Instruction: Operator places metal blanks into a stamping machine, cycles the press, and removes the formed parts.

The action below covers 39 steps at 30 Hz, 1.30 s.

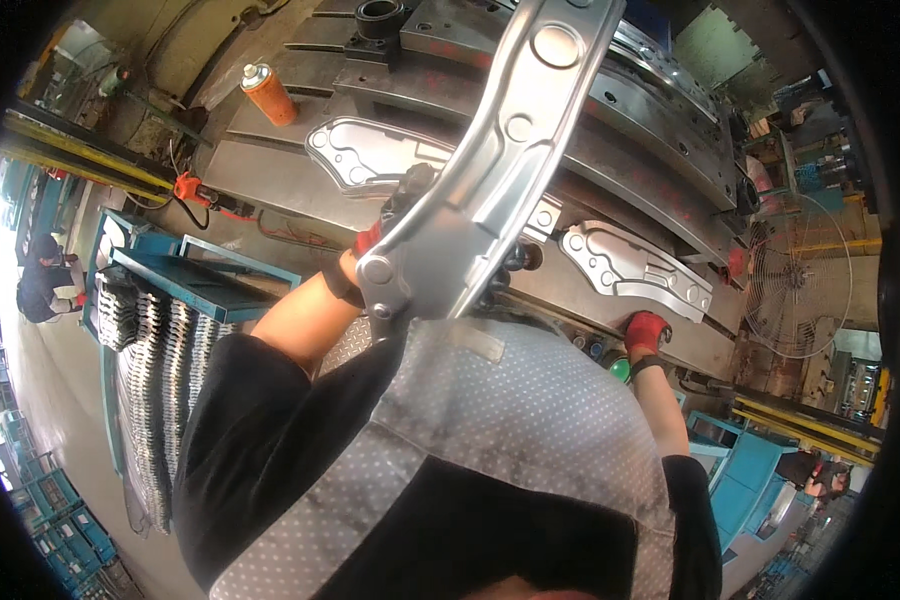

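Note:
A long, shiny stamped metal part rises close in front of me, tilted, and covers much of the middle of the view. Its left edge is in my left hand, which wears a dark and red glove; the part hides some of the fingers. Behind that hand, a similar stamped part lies on the press bed. My right hand, in a red glove, is low at the bed's front edge, beside a green button and just below another stamped part. Its fingers are mostly turned from view.
Heavy steel die blocks fill the back of the press bed. An orange spray can stands at the far left. A blue rack with rows of stacked metal parts is on my left. A round wire fan guard stands at right.

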### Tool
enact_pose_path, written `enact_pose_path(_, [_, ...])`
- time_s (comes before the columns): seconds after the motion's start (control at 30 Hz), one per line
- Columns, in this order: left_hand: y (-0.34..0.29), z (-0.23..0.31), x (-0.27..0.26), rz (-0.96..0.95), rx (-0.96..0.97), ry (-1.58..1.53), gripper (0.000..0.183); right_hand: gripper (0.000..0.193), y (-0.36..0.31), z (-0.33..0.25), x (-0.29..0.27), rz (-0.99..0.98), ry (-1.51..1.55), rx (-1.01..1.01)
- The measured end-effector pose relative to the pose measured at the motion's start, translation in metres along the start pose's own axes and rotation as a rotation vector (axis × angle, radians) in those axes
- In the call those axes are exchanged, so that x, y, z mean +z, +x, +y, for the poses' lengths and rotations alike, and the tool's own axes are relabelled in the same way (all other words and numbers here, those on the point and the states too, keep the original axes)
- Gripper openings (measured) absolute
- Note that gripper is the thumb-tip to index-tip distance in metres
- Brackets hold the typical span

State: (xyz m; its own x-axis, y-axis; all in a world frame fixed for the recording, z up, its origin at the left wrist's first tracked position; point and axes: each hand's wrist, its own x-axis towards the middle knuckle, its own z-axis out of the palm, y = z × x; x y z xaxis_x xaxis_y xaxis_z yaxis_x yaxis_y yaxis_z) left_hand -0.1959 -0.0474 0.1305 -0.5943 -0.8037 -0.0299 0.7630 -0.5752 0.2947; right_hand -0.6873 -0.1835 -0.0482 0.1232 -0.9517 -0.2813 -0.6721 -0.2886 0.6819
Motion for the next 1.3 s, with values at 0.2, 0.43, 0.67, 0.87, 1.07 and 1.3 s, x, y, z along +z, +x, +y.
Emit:
enact_pose_path(0.2, [0.003, 0.003, -0.004, -0.036, -0.003, 0.033, 0.068, 0.022, 0.006, 0.0, 0.003, -0.027, -0.016, 0.052])
enact_pose_path(0.43, [0.008, 0.012, -0.007, -0.087, -0.01, 0.111, 0.063, 0.024, 0.003, -0.001, 0.0, -0.058, -0.015, 0.016])
enact_pose_path(0.67, [-0.004, 0.032, -0.001, -0.035, 0.152, 0.152, 0.057, 0.023, -0.001, -0.002, -0.02, -0.098, -0.001, 0.009])
enact_pose_path(0.87, [-0.014, 0.033, -0.003, 0.072, 0.211, 0.105, 0.054, 0.023, 0.004, -0.001, -0.007, -0.128, -0.012, 0.057])
enact_pose_path(1.07, [-0.021, 0.024, -0.014, 0.12, 0.214, 0.1, 0.055, 0.023, 0.0, -0.004, -0.002, -0.073, -0.113, 0.074])
enact_pose_path(1.3, [-0.025, 0.022, -0.024, 0.15, 0.159, 0.183, 0.055, 0.022, -0.004, -0.004, -0.017, -0.116, -0.079, 0.08])
